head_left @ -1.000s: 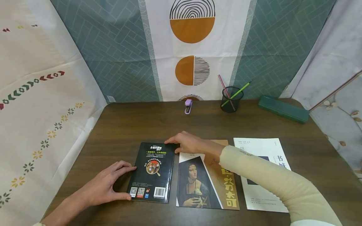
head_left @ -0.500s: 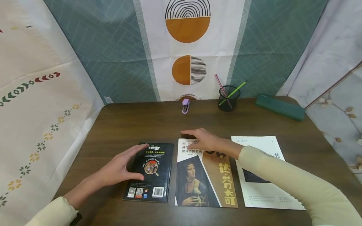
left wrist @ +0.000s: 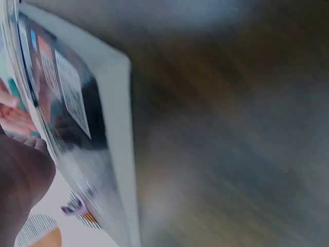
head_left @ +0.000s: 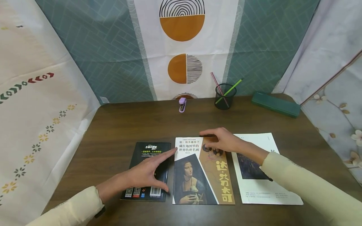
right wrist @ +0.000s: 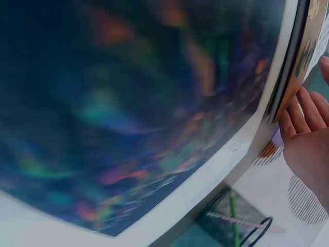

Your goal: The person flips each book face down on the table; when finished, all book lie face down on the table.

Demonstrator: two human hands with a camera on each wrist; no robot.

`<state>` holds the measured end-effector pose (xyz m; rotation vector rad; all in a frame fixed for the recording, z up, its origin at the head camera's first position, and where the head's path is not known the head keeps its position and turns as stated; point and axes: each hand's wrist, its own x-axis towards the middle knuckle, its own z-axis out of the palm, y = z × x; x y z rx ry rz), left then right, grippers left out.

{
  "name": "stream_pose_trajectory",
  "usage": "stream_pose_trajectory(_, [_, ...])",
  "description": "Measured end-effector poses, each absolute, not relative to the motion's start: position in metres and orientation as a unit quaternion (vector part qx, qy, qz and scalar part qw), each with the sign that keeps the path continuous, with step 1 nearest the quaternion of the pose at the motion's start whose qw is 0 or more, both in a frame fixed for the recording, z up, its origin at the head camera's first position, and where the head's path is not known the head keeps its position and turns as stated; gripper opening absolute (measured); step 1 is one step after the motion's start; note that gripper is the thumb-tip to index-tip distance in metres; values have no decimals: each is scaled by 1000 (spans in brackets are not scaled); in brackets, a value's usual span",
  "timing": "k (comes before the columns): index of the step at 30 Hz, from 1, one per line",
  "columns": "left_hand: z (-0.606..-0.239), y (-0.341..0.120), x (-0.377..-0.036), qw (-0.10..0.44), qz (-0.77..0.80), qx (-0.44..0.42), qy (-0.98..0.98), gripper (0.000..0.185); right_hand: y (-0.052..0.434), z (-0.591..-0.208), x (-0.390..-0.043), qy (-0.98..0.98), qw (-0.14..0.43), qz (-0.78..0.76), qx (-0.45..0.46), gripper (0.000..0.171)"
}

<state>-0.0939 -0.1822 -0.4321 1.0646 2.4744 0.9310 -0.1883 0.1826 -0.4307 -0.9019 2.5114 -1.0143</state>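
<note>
An art book [head_left: 202, 171] is laid flat, long axis running away from the viewer, touched at its far edge by the flat right hand [head_left: 223, 141] and at its left edge by the spread left hand [head_left: 147, 172]; nothing is gripped

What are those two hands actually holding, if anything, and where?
Nothing is gripped. The left hand lies flat on the black book, fingertips reaching the portrait book. The right hand rests loosely on that book's top edge.

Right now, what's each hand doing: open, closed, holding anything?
Left hand: open, flat across the black book.
Right hand: fingers on the portrait book's top edge; grip cannot be told.
</note>
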Motion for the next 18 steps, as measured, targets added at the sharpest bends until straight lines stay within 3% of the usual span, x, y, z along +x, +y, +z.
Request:
stream_pose_trajectory(8, [-434,-161,-80,183,292,403,848,124,210,-434,-182,876,115,-360,-298,51])
stream_pose_trajectory(18, [-434,-153,-68,157,158,453,863,127,228,-438,-175,891,108,-331,-292,52])
